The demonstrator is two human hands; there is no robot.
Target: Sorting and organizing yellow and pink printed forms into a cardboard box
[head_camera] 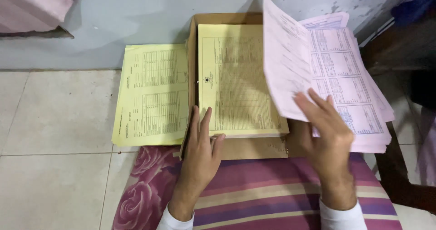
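At 12 o'clock in the box (194,53), left hand (200,153) rests flat, fingers apart, steadying yellow stack (238,80); right hand (324,130) pinches pink sheet (284,62), lifting it twd pink pile (359,107) at 2.

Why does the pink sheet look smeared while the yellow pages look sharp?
Head view: the lifted pink sheet and the right hand are motion-blurred; the yellow stack under the left hand is sharp; lighting is soft, with faint shadows on the wall and no glare.

A pale grey wall (136,12) meets a floor (54,121) of light tiles. Dark wooden furniture (399,48) stands at the right.
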